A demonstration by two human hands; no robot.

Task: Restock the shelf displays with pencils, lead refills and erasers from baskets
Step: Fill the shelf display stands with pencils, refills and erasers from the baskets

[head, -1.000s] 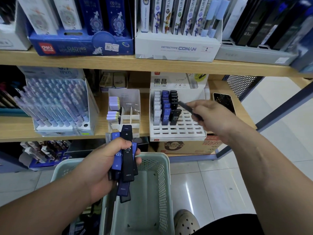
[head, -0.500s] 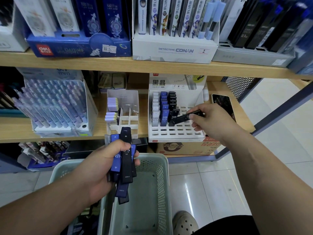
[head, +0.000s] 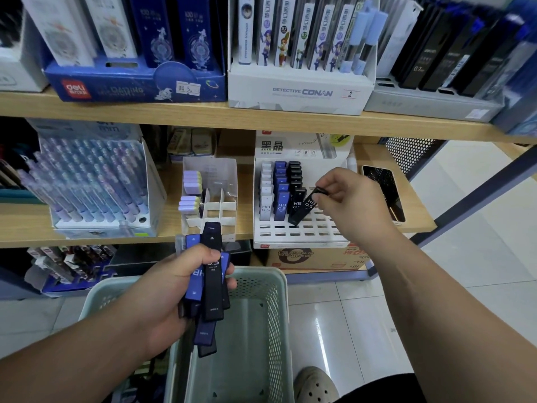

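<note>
My left hand (head: 171, 289) grips a bundle of black and blue lead refill cases (head: 210, 280) above a pale green basket (head: 261, 330). My right hand (head: 353, 203) pinches the top of one black lead refill case (head: 305, 209), tilted, with its lower end at a slot of the white slotted display (head: 299, 231) on the middle shelf. White, blue and black refill cases stand in rows in that display's left columns. A small divided box with purple erasers (head: 190, 190) sits to its left.
A box of purple pencils (head: 96, 184) stands at the shelf's left. A phone (head: 383, 190) lies right of the display. The upper shelf (head: 232, 117) carries boxed stationery. A cardboard box (head: 313, 257) sits on the bottom level. Tiled floor and my shoe (head: 315, 385) lie at the right.
My right hand brought the black refill case down from mid-air and tipped it more upright, its lower end now at a display slot beside the black row. My left hand stayed put.
</note>
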